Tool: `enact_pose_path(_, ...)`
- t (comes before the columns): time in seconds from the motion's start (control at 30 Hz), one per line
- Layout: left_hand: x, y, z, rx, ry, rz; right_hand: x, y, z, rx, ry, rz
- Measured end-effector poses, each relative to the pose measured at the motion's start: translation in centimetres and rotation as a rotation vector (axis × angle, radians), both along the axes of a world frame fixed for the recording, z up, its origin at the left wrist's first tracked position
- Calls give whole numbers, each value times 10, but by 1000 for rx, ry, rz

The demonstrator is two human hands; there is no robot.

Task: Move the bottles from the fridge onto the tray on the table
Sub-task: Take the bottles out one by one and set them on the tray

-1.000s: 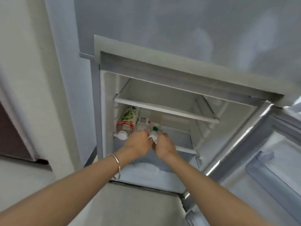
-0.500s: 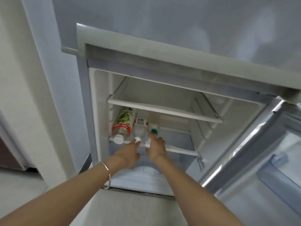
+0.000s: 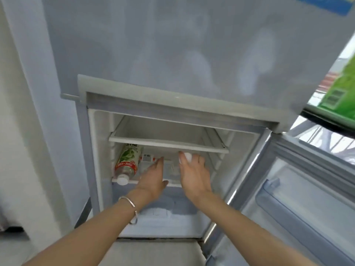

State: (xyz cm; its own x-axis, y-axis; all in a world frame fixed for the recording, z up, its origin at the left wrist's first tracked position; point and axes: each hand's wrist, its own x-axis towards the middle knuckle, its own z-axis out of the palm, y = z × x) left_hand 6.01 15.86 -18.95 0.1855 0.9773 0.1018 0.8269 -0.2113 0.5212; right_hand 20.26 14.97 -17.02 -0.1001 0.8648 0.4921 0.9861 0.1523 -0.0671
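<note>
Since the bottles are stored lying down on the lower shelf (image 3: 172,183) of the fridge (image 3: 99,150), both hands are reached in low, under the upper shelf (image 3: 169,144). The left hand (image 3: 153,175) is laid, fingers straight and pressed together, against the clear bottle (image 3: 147,159) just beside the green-labelled bottle (image 3: 126,162). The right hand (image 3: 194,170) is curled round a white cap (image 3: 187,156), probably so that its bottle can be drawn out; the body is hidden. Tray and table are not seen.

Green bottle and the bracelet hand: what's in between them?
In the head view, a clear bottle with a white-and-red label lies between the green-label bottle and the left hand.
</note>
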Motion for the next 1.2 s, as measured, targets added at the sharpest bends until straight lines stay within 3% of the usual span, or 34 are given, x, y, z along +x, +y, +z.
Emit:
enact_pose_path(0.2, 45, -24, 49, -16, -312, -54, 28, -40, 82, -12, -64, 130)
enact_pose_path(0.37, 56, -64, 83, 93, -430, -36, 49, -80, 143, -26, -61, 227)
enact_pose_path(0.67, 87, -113, 168, 256, -569, -161, 99, -125, 201, -5, 398, 281)
enact_pose_path(0.93, 146, -125, 236, 400, -623, -320, 152, -156, 240, 130, 725, 314)
enact_pose_path(1.2, 234, -142, 318, 575, -684, -447, 212, -211, 251, 114, 723, 224)
